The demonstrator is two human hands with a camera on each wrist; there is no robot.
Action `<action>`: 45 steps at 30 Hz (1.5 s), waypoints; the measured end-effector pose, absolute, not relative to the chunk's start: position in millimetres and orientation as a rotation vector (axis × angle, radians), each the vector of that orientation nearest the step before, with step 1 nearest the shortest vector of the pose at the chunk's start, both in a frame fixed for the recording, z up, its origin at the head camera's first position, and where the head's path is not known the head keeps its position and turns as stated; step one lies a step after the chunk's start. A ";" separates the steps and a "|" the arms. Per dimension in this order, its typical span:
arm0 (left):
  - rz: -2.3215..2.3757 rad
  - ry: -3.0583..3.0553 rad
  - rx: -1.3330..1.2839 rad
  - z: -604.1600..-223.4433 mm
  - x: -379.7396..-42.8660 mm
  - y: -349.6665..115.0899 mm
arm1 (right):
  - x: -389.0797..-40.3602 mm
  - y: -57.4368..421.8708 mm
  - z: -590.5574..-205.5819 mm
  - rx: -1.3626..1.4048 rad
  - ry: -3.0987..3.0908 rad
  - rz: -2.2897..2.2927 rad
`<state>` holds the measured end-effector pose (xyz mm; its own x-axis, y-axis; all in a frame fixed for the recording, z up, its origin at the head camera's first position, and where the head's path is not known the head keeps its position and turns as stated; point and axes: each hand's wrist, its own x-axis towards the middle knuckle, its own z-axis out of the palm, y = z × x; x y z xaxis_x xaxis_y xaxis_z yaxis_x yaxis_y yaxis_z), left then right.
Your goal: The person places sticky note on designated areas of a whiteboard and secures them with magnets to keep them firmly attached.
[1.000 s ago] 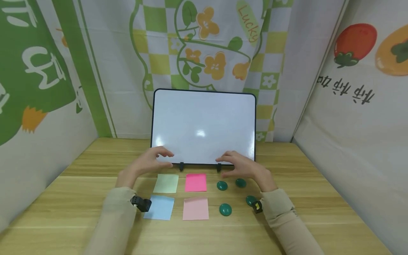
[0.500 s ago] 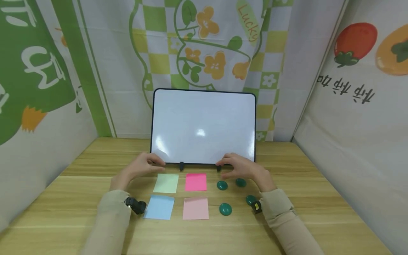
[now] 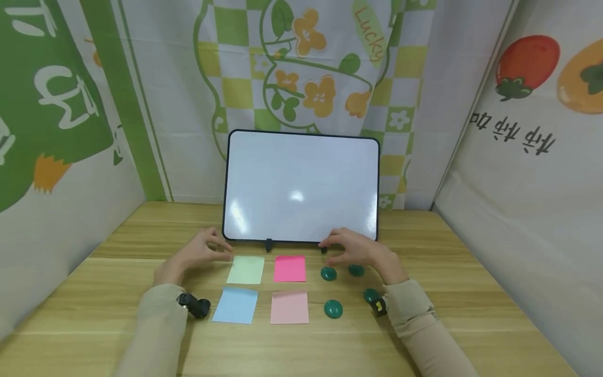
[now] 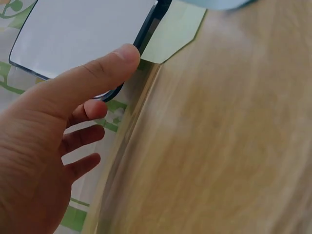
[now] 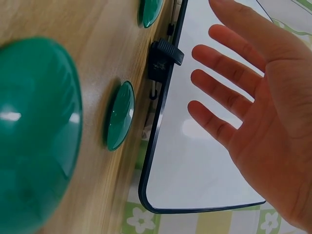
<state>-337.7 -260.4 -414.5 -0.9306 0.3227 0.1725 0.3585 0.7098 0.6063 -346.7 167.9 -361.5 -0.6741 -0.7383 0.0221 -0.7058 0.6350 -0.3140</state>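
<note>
My left hand (image 3: 198, 250) hovers by the upper left corner of a pale green sticky note (image 3: 246, 270), thumb and fingers bent towards each other. In the left wrist view its thumb tip overlaps that note's (image 4: 178, 31) corner; whether they touch I cannot tell. My right hand (image 3: 359, 248) hangs relaxed in front of the lower right part of a whiteboard (image 3: 301, 183), above several green round magnets (image 3: 328, 273). Nothing lies in its spread fingers in the right wrist view. A bright pink note (image 3: 290, 268), a blue note (image 3: 235, 305) and a light pink note (image 3: 289, 307) lie nearby.
The whiteboard stands upright at the back of the wooden table (image 3: 301, 351), on two black feet (image 3: 269, 245). Another green magnet (image 3: 333, 309) lies nearer the front. Printed curtains (image 3: 183, 104) enclose the back and both sides.
My left hand has moved left and slightly down from the whiteboard's lower edge to the green note's corner, its thumb and fingers drawing closer together. The right hand has stayed almost still.
</note>
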 end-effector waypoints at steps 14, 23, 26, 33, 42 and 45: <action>-1.054 -2.948 -0.554 -420.8 -333.8 -266.9 | -349.3 168.8 -367.0 -1.203 2.668 -0.457; -1.003 -2.942 -0.566 -425.8 -335.6 -264.0 | -349.6 170.4 -369.1 -1.186 2.638 -0.501; -0.989 -2.942 -0.553 -427.6 -336.3 -262.1 | -349.3 170.0 -368.6 -1.198 2.634 -0.494; -1.019 -2.910 -0.537 -428.8 -334.8 -261.3 | -347.6 168.1 -366.5 -1.211 2.607 -0.501; -1.046 -2.944 -0.525 -425.0 -333.9 -261.6 | -346.5 168.2 -369.4 -1.081 2.590 -0.542; -1.055 -2.957 -0.510 -424.8 -335.0 -260.5 | -346.9 168.9 -371.6 -1.039 2.587 -0.543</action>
<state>-335.0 -260.5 -424.8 -0.9478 0.3111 0.0703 0.2853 0.7285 0.6228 -346.9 168.9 -371.6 -0.6934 -0.7081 -0.1333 -0.5948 0.6670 -0.4487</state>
